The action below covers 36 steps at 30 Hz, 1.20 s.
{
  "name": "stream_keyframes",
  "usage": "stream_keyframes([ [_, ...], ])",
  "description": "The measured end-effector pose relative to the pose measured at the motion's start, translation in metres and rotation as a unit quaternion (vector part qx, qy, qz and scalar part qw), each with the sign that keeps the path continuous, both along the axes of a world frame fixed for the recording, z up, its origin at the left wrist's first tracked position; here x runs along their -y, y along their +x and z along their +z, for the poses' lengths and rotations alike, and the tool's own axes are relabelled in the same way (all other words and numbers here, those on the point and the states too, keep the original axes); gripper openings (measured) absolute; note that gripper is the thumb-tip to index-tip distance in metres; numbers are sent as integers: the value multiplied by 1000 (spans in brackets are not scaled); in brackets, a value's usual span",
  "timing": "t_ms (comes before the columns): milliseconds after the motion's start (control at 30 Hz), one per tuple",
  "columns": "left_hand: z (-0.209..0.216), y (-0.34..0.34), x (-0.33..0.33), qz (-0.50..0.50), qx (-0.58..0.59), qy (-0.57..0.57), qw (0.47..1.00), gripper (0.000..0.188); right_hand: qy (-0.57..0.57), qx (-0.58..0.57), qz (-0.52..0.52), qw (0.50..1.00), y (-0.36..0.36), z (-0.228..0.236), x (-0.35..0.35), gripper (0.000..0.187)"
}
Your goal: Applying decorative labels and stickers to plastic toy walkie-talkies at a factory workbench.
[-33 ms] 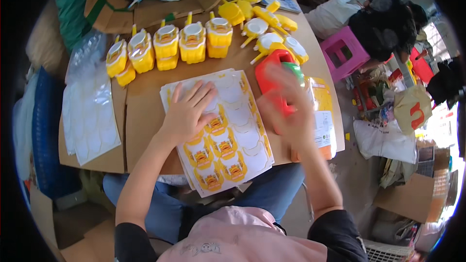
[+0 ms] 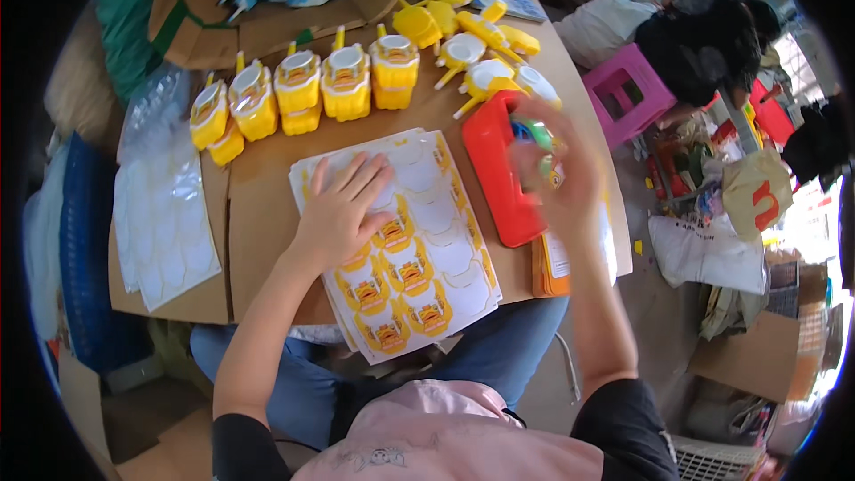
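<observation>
My left hand (image 2: pixel 347 205) lies flat, fingers spread, on a stack of white sticker sheets (image 2: pixel 459 240) printed with yellow shapes. Some outlines on the top sheet are blank white. To the right, my right hand (image 2: pixel 565 156) hovers over a red plastic box (image 2: pixel 499 200), smeared by motion. Something blue and green (image 2: pixel 532 132) shows inside the box, close to those fingers. Whether they grip anything cannot be made out. A pile of orange-edged printed cards (image 2: pixel 550 272) sits beside the box, partly covered by it and my right forearm.
Several yellow toy pieces with white tops (image 2: pixel 346 80) stand in a row behind the sheets; more yellow pieces (image 2: pixel 485 76) lie loose at the back right. A cardboard box (image 2: pixel 200 36) holds blue-white items. Plastic-covered sheets (image 2: pixel 169 223) lie left. A pink stool (image 2: pixel 628 89) stands beyond the table.
My right hand has moved slightly up and to the right. The red box has turned, so its long side shows more and it covers part of the cards. My left hand stays put.
</observation>
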<state>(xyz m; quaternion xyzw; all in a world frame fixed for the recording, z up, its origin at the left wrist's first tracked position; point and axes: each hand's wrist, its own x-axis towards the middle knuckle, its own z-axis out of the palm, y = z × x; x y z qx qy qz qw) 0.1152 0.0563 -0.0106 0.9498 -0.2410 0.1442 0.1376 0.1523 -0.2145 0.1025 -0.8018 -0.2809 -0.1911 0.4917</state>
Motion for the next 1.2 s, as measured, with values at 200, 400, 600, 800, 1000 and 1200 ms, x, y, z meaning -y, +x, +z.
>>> stream_keyframes([
  [200,26,37,24,-22,29,-7,999,41,-309,-156,-161,924,141,-32,127,54],
  [400,35,129,88,75,41,-38,996,21,-406,-222,-185,867,141,-57,109,45],
  [600,24,165,116,74,77,18,994,16,-272,-153,-162,936,142,-64,126,32],
  [800,108,143,103,143,92,-124,978,18,22,-199,-123,972,146,-61,147,29],
  [1000,181,82,-1,47,21,-435,899,20,136,-125,-104,977,130,-7,109,30],
  [1200,157,22,-81,169,-137,-414,884,20,-263,90,119,953,96,61,39,21],
])
